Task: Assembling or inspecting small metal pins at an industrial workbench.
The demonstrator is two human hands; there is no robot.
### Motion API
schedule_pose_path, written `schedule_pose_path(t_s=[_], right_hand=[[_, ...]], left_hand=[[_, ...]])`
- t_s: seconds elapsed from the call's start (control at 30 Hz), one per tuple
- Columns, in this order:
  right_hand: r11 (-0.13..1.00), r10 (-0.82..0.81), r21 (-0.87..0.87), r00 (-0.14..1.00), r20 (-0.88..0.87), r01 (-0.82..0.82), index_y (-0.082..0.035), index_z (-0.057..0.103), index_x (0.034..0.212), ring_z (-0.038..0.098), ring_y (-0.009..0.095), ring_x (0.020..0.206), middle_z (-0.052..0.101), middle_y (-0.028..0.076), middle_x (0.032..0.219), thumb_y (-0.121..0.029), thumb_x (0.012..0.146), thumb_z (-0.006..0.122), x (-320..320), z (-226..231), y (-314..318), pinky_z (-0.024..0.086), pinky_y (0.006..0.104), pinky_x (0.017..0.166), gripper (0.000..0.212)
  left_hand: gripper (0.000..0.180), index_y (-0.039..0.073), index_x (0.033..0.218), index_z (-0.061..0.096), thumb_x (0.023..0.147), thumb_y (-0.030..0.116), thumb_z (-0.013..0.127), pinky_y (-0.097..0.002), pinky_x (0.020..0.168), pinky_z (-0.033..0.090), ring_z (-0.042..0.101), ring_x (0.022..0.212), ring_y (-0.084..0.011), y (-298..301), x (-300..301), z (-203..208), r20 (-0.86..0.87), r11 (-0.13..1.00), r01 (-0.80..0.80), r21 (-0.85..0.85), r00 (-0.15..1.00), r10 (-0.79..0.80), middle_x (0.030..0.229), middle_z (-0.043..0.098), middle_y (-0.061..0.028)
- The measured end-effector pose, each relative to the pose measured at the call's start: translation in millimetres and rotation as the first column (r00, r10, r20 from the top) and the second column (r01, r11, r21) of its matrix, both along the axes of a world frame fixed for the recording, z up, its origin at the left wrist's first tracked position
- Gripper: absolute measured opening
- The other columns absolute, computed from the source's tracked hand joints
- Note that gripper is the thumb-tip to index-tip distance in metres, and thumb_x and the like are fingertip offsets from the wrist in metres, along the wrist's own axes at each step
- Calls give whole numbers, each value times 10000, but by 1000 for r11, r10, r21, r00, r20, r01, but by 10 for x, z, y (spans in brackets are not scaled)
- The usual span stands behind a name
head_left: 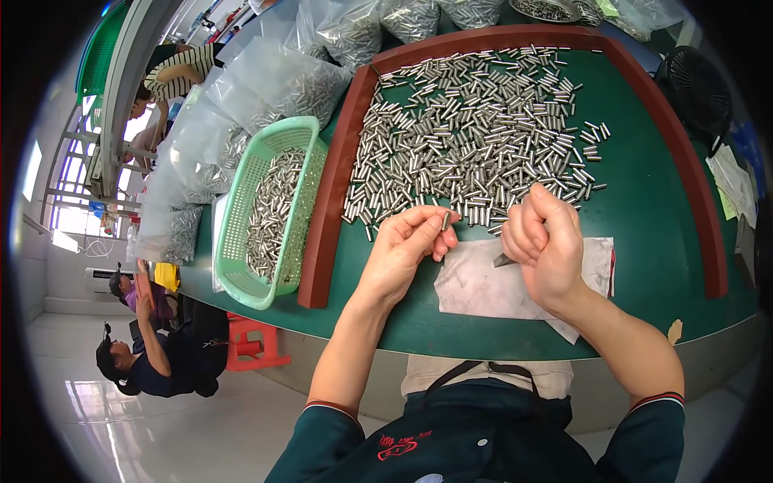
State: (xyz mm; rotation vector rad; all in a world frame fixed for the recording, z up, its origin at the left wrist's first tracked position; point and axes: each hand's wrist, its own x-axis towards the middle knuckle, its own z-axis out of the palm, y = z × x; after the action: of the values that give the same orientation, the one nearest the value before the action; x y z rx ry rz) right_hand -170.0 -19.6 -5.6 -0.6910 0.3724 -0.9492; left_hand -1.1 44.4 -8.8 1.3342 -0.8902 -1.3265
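Between the thumb and fingers of my left hand (407, 245) is one small metal pin (445, 221), held upright near the front edge of the pile. My right hand (547, 245) is closed in a fist to its right, thumb uppermost. From under that fist pokes a dark grey flat tip (503, 260); the rest of this piece is hidden in the hand. Beneath the fist lies a smudged white cloth (475, 286) on the green tabletop. Just beyond both hands spreads a wide heap of short shiny metal pins (483, 129), lying in all directions.
A red-brown raised frame (334, 193) borders the heap on three sides. Left of it stands a green perforated basket (233, 233) of pins. Clear bags (282, 80) of pins line the back left. A black fan (696, 92) is at right. People sit at left by a red stool (254, 342).
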Motion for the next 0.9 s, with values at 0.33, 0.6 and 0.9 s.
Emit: schedule_pose_path(t_s=[0.33,0.6,0.9], right_hand=[[1000,-8,7,1000,-18,8,-98,272,474,195,65,375,277,-6,413,-226,880,343,2,-7,-6,163,225,364,431],[1000,-3,-12,1000,-9,3,-96,275,477,194,67,377,277,-5,414,-231,883,338,3,11,2,163,224,365,432],[1000,0,10,1000,-22,0,-96,277,477,202,68,376,282,-5,415,-229,882,338,2,19,2,172,225,370,431]], left_hand=[[255,-6,835,512,861,229,416,-213,568,397,495,655,-126,-20,146,83,-429,987,-161,5,891,148,747,552,-109],[76,27,747,595,684,-12,609,-223,490,352,442,520,-120,-54,108,-9,781,912,-57,-406,498,378,588,458,-17],[104,8,761,569,664,-9,604,-304,586,390,471,676,-225,-110,88,-86,894,901,200,-386,323,312,716,485,-81]])
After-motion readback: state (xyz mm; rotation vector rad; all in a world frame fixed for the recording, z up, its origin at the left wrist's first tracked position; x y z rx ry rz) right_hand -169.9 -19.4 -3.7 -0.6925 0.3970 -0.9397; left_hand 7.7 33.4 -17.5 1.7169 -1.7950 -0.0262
